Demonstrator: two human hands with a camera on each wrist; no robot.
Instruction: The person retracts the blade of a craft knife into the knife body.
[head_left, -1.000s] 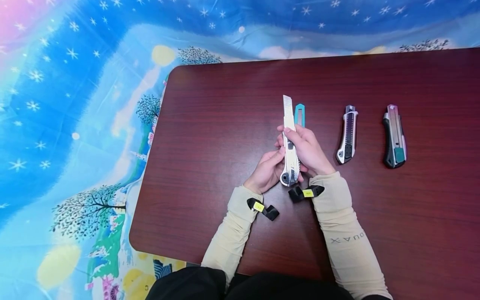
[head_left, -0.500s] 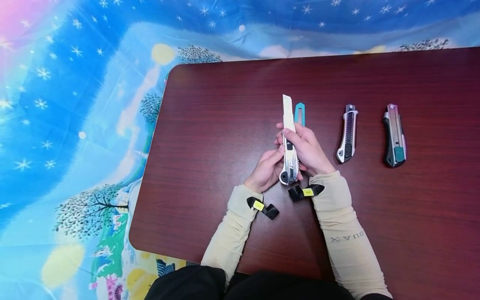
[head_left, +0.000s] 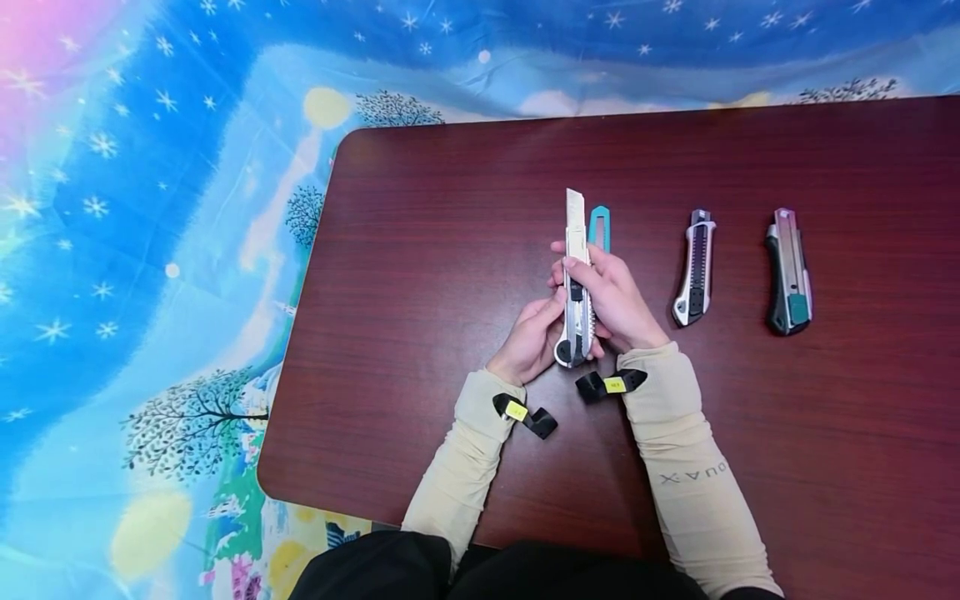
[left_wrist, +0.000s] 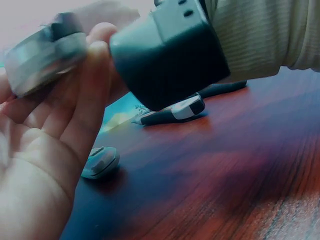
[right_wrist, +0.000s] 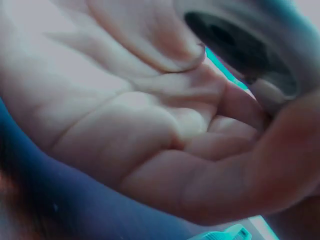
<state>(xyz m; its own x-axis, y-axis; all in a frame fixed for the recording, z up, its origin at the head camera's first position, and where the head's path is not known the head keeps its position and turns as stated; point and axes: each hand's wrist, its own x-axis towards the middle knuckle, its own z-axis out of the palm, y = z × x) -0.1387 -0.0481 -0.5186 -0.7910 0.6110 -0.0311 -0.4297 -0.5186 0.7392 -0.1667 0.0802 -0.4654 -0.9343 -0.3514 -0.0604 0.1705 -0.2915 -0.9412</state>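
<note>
A silver utility knife (head_left: 576,283) is held up over the table in both hands, its wide blade (head_left: 574,208) extended and pointing to the far side. My right hand (head_left: 617,302) grips it from the right, the thumb lying on its face near the black slider (head_left: 576,290). From the left, my left hand (head_left: 527,342) pinches the lower part of the body, with the thumb along its edge. The knife (left_wrist: 47,57) is blurred in the left wrist view. In the right wrist view, curled fingers fill the frame and part of the knife's end (right_wrist: 245,50) shows.
A teal utility knife (head_left: 599,221) lies beyond my right hand, partly hidden by it. To the right lie a white and black utility knife (head_left: 697,267) and a black and green one (head_left: 790,275). A patterned cloth (head_left: 187,208) hangs beyond the table edge.
The knife's lower end has swung slightly to the left and its face has turned a little. Both hands keep their hold with almost no shift. The other knives have stayed put.
</note>
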